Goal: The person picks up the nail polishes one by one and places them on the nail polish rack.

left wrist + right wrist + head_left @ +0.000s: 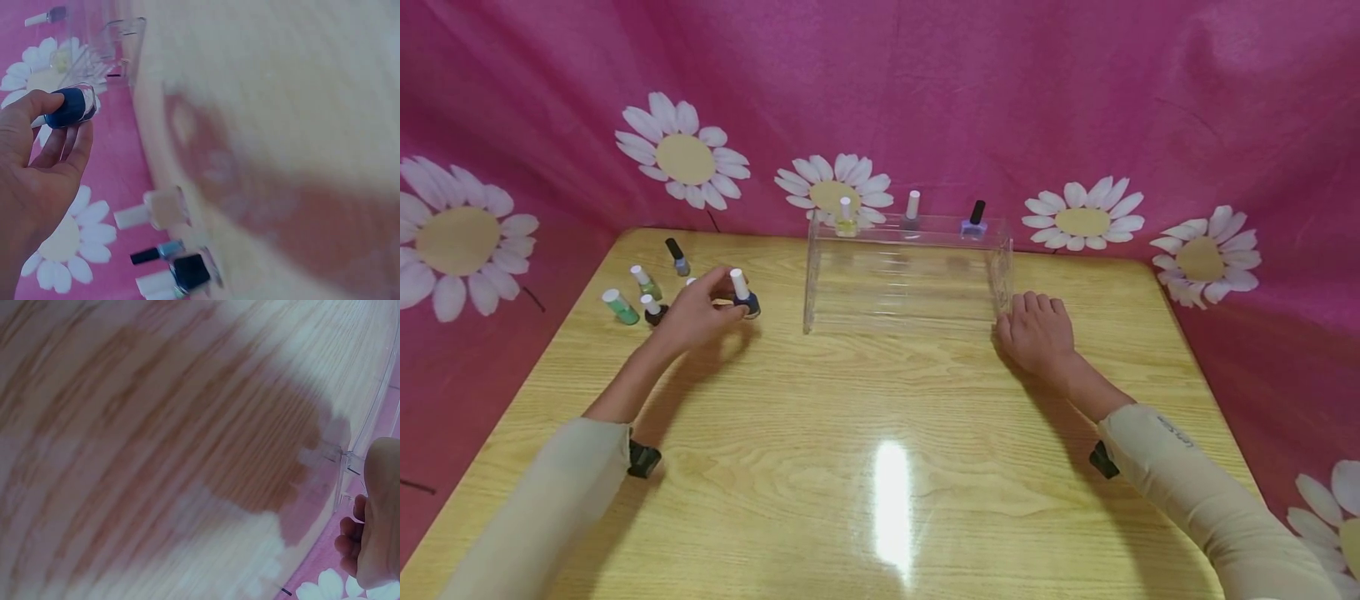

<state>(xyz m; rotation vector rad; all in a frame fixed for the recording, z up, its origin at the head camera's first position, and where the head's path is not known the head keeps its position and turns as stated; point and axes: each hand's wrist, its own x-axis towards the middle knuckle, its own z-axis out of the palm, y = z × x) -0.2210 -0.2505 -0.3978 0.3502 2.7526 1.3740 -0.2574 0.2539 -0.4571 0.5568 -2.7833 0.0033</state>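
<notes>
My left hand (696, 315) pinches a dark blue nail polish bottle (747, 302) with a white cap between thumb and fingers. In the left wrist view the same nail polish bottle (70, 107) lies sideways to the camera. To the right stands a clear plastic tiered rack (902, 287). Its top tier carries a yellow nail polish (846, 223), a pale white-capped one (912, 218) and a lilac black-capped one (973, 225). At the rack's right end rests my right hand (1040, 333), thumb side against the lower corner and fingers loosely bent; the right wrist view shows these fingers (351, 540).
Behind and left of my left hand stand a mint green bottle (622, 308), a light green one (649, 285), a dark one (657, 313) and a black-capped bluish one (679, 262). A beige bottle (165, 209) is partly hidden in the head view. A pink daisy curtain (970, 100) borders the wooden table (790, 467).
</notes>
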